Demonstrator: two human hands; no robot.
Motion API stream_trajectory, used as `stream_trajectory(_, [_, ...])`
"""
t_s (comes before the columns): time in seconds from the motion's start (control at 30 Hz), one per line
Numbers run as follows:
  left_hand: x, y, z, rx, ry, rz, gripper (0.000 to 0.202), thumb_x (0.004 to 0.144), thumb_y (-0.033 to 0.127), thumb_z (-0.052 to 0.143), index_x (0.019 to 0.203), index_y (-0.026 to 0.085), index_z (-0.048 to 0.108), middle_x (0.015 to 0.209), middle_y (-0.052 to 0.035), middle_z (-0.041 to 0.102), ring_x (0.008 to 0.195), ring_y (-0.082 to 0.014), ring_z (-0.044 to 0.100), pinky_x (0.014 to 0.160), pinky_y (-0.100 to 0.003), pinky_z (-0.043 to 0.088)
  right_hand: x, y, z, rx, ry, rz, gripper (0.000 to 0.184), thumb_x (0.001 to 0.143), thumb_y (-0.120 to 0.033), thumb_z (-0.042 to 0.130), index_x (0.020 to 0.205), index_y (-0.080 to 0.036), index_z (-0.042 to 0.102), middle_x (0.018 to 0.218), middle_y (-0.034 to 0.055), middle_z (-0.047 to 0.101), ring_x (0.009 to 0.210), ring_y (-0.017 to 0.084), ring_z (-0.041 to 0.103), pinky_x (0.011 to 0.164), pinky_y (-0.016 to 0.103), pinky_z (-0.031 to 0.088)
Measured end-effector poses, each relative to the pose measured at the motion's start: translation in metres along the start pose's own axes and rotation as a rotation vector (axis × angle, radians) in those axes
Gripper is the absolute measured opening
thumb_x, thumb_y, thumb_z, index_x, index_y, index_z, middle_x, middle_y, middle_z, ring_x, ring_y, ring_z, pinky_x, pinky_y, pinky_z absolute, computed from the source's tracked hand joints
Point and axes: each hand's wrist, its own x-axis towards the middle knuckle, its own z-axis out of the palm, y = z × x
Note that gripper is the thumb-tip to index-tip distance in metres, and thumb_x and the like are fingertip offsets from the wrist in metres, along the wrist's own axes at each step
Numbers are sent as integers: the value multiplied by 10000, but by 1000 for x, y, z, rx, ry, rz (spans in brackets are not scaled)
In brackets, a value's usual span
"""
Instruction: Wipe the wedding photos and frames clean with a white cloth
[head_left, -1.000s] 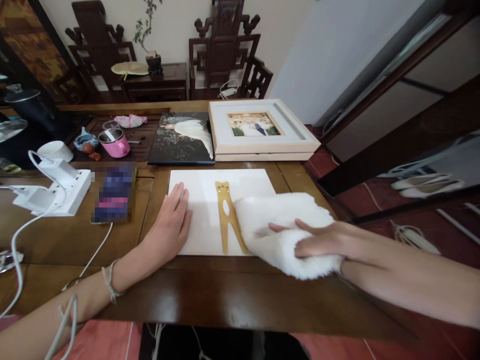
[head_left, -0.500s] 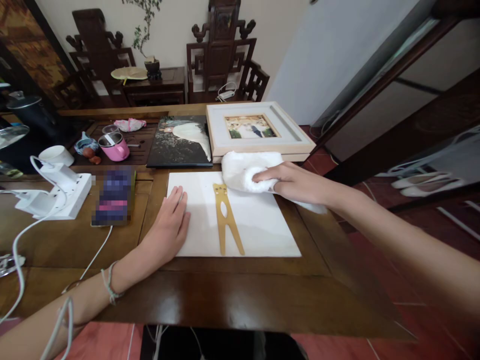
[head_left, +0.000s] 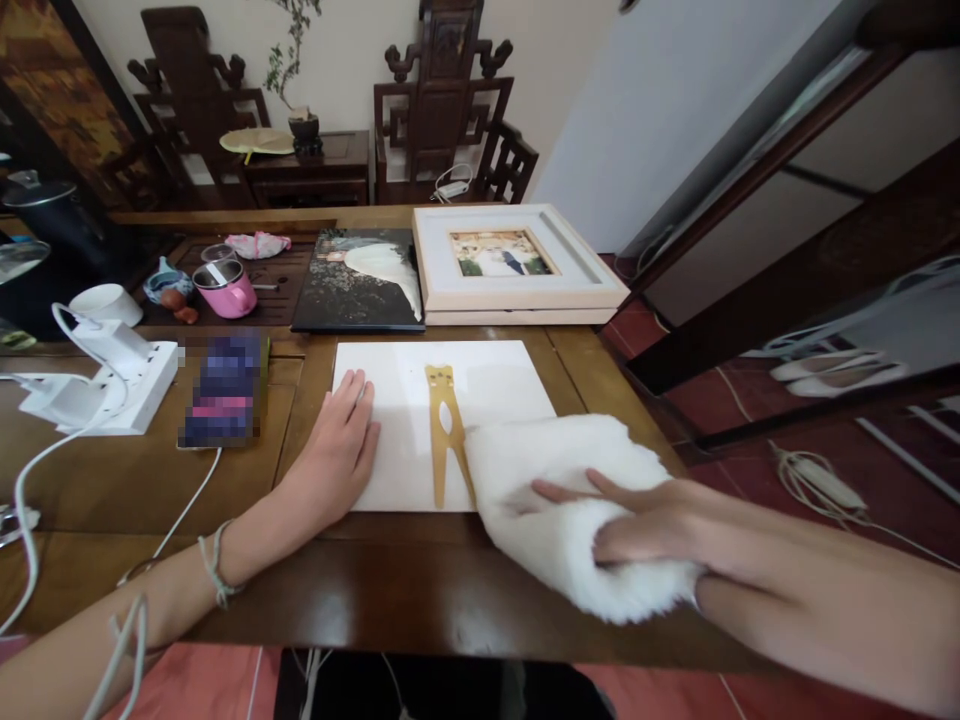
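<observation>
A white board [head_left: 390,420] lies flat on the wooden table, with a gold cat-shaped figure with two long legs [head_left: 437,440] on its face. My left hand [head_left: 337,440] rests flat on the board's left edge, fingers stretched out. A thick, fluffy white cloth [head_left: 547,450] is gripped in my right hand [head_left: 637,520], whose fingers sink partly into its folds. The cloth covers the board's lower right corner and hangs over part of the bare tabletop. It hides the end of the figure's right leg.
Behind the board are a dark photo panel [head_left: 360,280] and a pale wooden picture frame [head_left: 517,295]. To the left are a blurred-out phone-like object [head_left: 225,390], a white power strip [head_left: 142,395] with cables, and a pink mug [head_left: 225,290]. The table's front edge runs below.
My right hand has moved the cloth from the board's upper right part down toward me, to its lower right corner. My left hand stays in place.
</observation>
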Motion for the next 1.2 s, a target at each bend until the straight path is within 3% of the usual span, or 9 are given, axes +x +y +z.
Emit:
stream_trajectory(0.07, [0, 0, 0, -3, -2, 4, 461, 990, 260, 300, 1421, 100, 326, 1538, -209, 289, 1464, -311, 156, 1176, -545, 188, 19, 8, -5, -25, 10, 43, 482, 779, -134, 407, 1111, -365, 667, 1146, 53, 682, 1183, 284, 585, 976, 443, 503])
stream_trajectory(0.17, [0, 0, 0, -1, -2, 11, 464, 995, 264, 294, 1438, 127, 306, 1542, -192, 290, 1466, -305, 156, 1173, -551, 193, 61, 18, -9, -105, 84, 72, 518, 770, -123, 404, 1200, -295, 637, 1300, 75, 606, 1293, 334, 472, 1003, 550, 450])
stream_trajectory(0.27, [0, -1, 0, 6, -7, 12, 468, 997, 267, 289, 1444, 130, 299, 1548, -188, 280, 1466, -304, 156, 1172, -551, 198, 107, 17, -8, -185, 119, -33, 605, 708, -47, 415, 1246, -255, 596, 1488, 54, 430, 1396, 342, 297, 1067, 629, 327])
stream_trajectory(0.37, [0, 0, -1, 12, -2, 16, 470, 996, 273, 295, 1441, 125, 303, 1546, -194, 282, 1466, -300, 160, 1171, -547, 203, 138, 6, -2, -288, 190, -147, 628, 661, 21, 396, 1225, -164, 602, 1542, 110, 318, 1438, 362, 147, 1058, 734, 197])
stream_trajectory(0.47, [1, 0, -1, 12, 5, 15, 465, 992, 269, 299, 1431, 115, 319, 1541, -199, 291, 1465, -295, 168, 1175, -534, 199, 139, -11, 9, -344, 192, -183, 603, 650, 24, 422, 1193, -127, 633, 1540, 134, 303, 1433, 407, 107, 1024, 783, 166])
stream_trajectory(0.7, [1, -1, 1, 28, 1, 11, 465, 986, 247, 287, 1411, 67, 335, 1534, -222, 291, 1462, -305, 171, 1176, -526, 203, 76, -59, 46, -213, 74, -332, 583, 564, 21, 451, 1037, -185, 724, 1542, 74, 311, 1430, 414, 62, 1057, 767, 68])
stream_trajectory(0.8, [0, -2, 1, 23, -1, 20, 461, 987, 248, 285, 1411, 73, 331, 1535, -224, 287, 1462, -309, 170, 1170, -538, 213, 67, -65, 51, -170, 68, -390, 550, 564, 0, 464, 1011, -189, 723, 1544, 47, 313, 1435, 400, 55, 1072, 751, 43])
stream_trajectory(1.07, [1, -2, 1, 16, 5, 19, 470, 987, 248, 307, 1419, 66, 336, 1532, -218, 299, 1461, -306, 176, 1177, -525, 202, 142, -27, 6, -256, 86, -262, 623, 644, 18, 430, 1211, -149, 626, 1535, 98, 325, 1446, 357, 102, 1058, 751, 147])
stream_trajectory(1.2, [1, -2, 1, 25, -5, 21, 474, 987, 245, 309, 1412, 39, 346, 1530, -232, 296, 1461, -310, 175, 1181, -518, 198, 169, -19, -1, -339, 129, -224, 643, 668, 3, 442, 1279, -144, 577, 1540, 91, 318, 1445, 377, 99, 1042, 762, 178])
